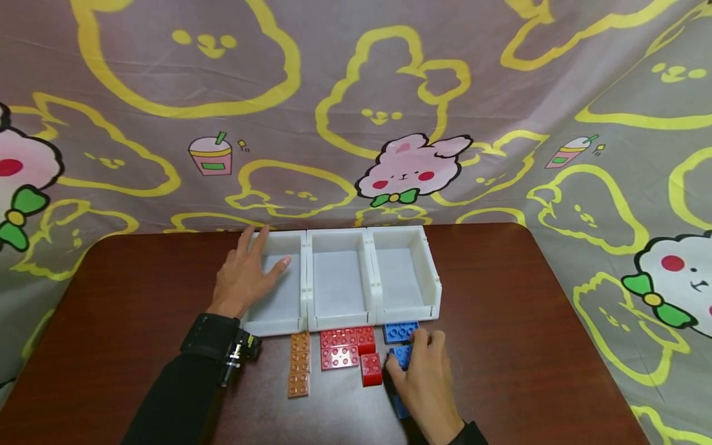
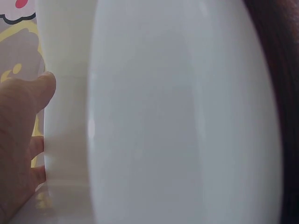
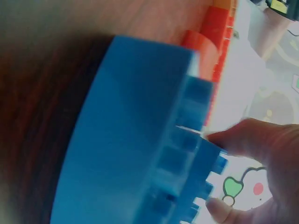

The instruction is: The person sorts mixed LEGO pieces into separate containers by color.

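Three white open bins stand side by side: the left bin (image 1: pixel 278 312), the middle bin (image 1: pixel 337 281) and the right bin (image 1: pixel 397 272). My left hand (image 1: pixel 241 281) lies over the left bin's outer side, fingers stretched toward its back corner and thumb spread above its inside. In front of the right bin, my right hand (image 1: pixel 427 377) pinches a blue toy brick (image 3: pixel 201 175) between thumb and fingers. Another blue brick (image 1: pixel 394 332) lies at that bin's front edge. A larger blue brick (image 3: pixel 126 130) sits nearest the right wrist camera, partly behind my hand in the head view.
Several red bricks (image 1: pixel 339 357) lie before the middle bin. Orange-brown bricks (image 1: pixel 298 364) form a column before the left bin. All are on a dark wooden table (image 1: pixel 512 346). A patterned cloth (image 1: pixel 311 123) hangs behind the table and along its sides.
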Tool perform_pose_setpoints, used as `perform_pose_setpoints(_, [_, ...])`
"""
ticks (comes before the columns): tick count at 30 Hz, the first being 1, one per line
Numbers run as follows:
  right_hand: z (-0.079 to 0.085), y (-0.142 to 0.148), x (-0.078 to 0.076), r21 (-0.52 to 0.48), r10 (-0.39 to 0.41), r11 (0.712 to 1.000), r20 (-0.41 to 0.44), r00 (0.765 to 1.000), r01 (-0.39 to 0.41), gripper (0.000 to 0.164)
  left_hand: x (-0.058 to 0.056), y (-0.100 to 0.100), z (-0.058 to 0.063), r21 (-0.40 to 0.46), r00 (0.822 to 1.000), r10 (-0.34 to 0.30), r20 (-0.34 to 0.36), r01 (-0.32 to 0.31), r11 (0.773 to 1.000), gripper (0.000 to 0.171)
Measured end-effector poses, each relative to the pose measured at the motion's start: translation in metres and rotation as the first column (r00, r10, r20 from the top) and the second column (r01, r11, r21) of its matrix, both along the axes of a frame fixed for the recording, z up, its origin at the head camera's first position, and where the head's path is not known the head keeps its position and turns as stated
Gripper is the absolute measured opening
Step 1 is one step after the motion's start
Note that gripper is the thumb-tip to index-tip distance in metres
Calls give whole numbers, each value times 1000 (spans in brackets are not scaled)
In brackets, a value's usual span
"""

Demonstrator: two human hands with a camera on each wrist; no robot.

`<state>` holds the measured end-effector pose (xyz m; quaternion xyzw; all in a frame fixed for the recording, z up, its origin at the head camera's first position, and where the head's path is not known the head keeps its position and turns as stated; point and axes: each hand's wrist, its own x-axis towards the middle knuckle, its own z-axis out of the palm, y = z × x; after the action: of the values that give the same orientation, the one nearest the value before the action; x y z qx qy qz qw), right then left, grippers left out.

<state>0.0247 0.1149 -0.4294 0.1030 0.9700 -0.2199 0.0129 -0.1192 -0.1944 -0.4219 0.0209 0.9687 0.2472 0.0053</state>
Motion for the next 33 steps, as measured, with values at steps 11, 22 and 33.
perform_pose_setpoints(11, [11,2,6,24,-42,999,66,997,40,41,0,0,0,-6,1000,-4,8,4,1000,86])
perform_pose_setpoints(22, [4,-2,2,71,-38,997,116,993,29,42,0,0,1,0,1000,-2,-1,2,1000,85])
perform_pose_setpoints(33, [3,1,9,59,63,996,77,995,-68,34,0,0,1,1,1000,0,3,0,1000,86])
